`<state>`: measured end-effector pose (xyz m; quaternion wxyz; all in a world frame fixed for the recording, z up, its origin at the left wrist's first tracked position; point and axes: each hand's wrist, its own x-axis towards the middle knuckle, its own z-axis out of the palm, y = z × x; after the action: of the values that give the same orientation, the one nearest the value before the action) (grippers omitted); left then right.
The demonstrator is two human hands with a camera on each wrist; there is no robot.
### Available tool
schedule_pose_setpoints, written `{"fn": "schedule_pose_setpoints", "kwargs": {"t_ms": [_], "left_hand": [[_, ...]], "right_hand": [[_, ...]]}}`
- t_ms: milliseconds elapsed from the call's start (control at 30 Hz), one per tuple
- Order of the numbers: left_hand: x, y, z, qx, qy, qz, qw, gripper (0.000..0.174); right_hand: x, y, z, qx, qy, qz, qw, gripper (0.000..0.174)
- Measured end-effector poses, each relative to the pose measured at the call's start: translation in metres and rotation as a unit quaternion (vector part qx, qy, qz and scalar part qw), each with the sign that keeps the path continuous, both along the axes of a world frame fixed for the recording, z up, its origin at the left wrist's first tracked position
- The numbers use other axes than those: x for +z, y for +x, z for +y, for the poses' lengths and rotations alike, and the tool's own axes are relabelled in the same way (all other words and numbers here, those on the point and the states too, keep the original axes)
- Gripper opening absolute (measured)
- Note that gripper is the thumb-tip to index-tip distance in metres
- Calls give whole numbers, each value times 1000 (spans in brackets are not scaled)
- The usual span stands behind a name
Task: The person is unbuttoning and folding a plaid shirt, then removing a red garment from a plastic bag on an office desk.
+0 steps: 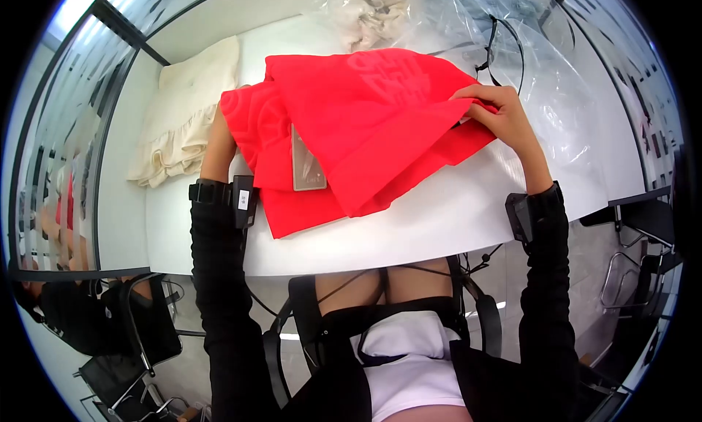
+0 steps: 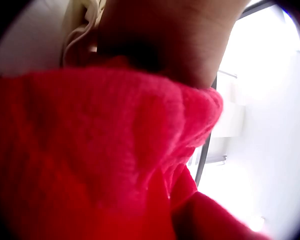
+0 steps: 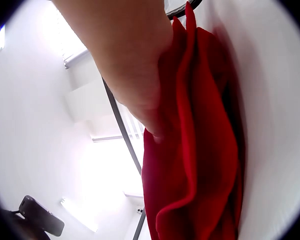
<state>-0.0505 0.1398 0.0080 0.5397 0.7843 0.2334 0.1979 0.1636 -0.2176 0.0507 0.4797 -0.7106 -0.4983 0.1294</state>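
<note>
A folded red garment (image 1: 344,122) with a raised tone-on-tone pattern lies on the white table, a grey hang tag (image 1: 308,166) showing between its layers. At its right corner my right hand (image 1: 501,111) pinches the edge of the top layer between thumb and fingers. The right wrist view shows the red cloth (image 3: 190,150) falling in folds beside that hand. My left hand (image 1: 221,133) reaches in at the garment's left side, its fingers hidden under the fabric. Fuzzy red cloth (image 2: 100,135) covers them in the left wrist view too, so I cannot tell their grip.
A cream ruffled garment (image 1: 186,111) lies flat at the table's left. Clear plastic bags (image 1: 563,122) spread over the back and right, with a cream bundle (image 1: 373,16) under the plastic. A black cord (image 1: 504,53) loops behind my right hand. The table's front edge (image 1: 409,260) is before my lap.
</note>
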Motion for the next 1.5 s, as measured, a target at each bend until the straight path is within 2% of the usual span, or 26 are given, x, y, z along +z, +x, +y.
{"fn": "schedule_pose_setpoints", "kwargs": {"t_ms": [67,167,300,367,467,600,667,767,867,900,933,967,1067,1100,1167,1200,1233,1267,1300,1333,1367,1400,1467,1500], "left_hand": [[0,-1,-1,-25,71,0,997,14],[0,-2,1,-13,8,10,1000,13],[3,-1,-2,-18,80,-10,997,13],[11,-4,-12,-22,66,-11,998,14],[6,-5,-7,-32,-25,-25,999,14],[10,-5,-8,-26,17,-1,999,16],[19,-8,-13,-22,16,10,1000,17],[30,-17,0,-74,-121,11,990,20],[39,-26,7,-133,24,33,990,26],[45,-33,5,-123,42,50,990,30],[54,-40,-2,-73,82,15,994,28],[64,-49,-10,-25,121,-20,992,26],[91,-72,-50,93,235,-118,960,21],[100,-74,-79,70,188,-72,977,20],[93,-67,-141,-15,149,31,988,31],[76,-59,-163,-74,174,73,979,50],[63,-52,-178,-122,210,129,961,66],[41,-44,-184,-126,334,23,934,77],[36,-37,-187,-85,311,77,943,68],[29,-31,-180,-82,265,36,960,60],[24,-26,-172,-81,216,-6,973,52],[22,-24,-163,-71,152,15,986,36],[40,-19,-169,9,-101,-43,994,31],[52,-15,-170,-2,-215,-125,969,30]], "right_hand": [[-1,1,-1,14,-6,37,999,12],[-6,4,-1,10,9,36,999,16],[-8,8,-1,1,7,-11,1000,16],[-4,4,-1,-12,-9,-14,1000,16],[-6,4,-1,-17,-14,-5,1000,14],[-2,0,0,-3,-16,-3,1000,11],[0,1,0,19,-26,-35,999,17],[1,3,-1,55,-15,-43,997,31],[4,8,-6,39,-24,-88,995,40],[6,12,-10,17,-21,-103,994,39],[9,17,-15,-7,-19,-117,993,39],[9,24,-20,-68,-32,-130,989,31],[-4,49,-38,-179,5,-122,976,22],[-12,58,-43,-199,-8,-169,965,17],[-14,59,-40,-237,-81,-132,959,15],[-16,58,-37,-253,-117,-112,954,14],[-19,61,-37,-215,-129,-154,956,17],[-16,58,-36,-169,-109,-117,973,18],[-14,55,-36,-123,-89,-79,985,20],[-11,52,-37,-80,-69,-42,994,22],[-9,45,-36,-78,-52,-136,986,27],[-7,36,-34,-87,-16,-124,988,28],[-4,24,-27,-85,50,-140,985,29],[-3,24,-25,-76,81,-170,979,30]]}}
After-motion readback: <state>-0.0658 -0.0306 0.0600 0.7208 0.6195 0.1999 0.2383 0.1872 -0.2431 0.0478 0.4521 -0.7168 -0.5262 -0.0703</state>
